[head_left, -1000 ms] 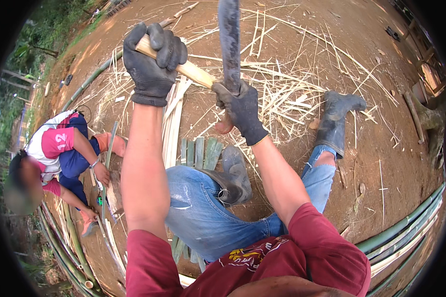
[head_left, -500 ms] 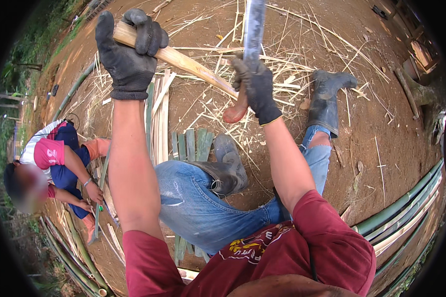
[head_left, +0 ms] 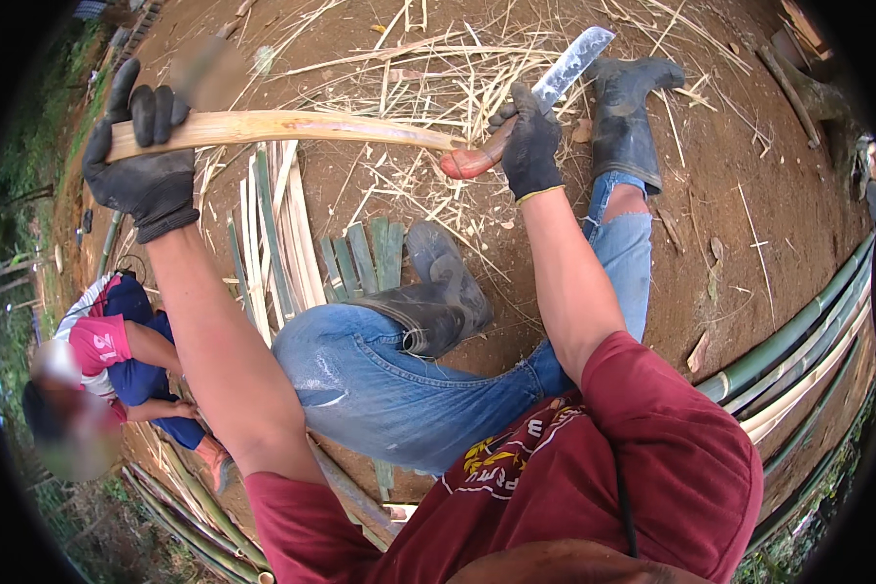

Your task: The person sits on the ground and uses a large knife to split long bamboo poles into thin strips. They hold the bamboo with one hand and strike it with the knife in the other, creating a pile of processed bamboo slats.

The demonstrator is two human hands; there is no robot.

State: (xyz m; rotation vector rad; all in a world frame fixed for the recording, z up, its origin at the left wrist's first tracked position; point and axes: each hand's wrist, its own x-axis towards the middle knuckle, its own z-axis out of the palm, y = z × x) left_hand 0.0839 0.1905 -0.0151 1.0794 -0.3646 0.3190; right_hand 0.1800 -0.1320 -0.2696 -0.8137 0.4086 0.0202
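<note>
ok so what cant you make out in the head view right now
All in the head view:
- Part of the pale strip: covered by the curled fingers of the left hand.
- Part of the knife handle: wrapped by the right hand.
- What the co-worker is handling: mostly behind the wearer's left forearm.
- Far ends of the green poles: cut off by the dark rim.
- The smudged patch: blurred.

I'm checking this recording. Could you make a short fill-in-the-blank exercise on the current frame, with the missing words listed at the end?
1. The right hand holds the knife by its reddish ____.
2. The left hand, gripping a pale strip, wears a dark ____.
3. The person's jeans are ____ in colour.

Missing words: handle; glove; blue.
</note>
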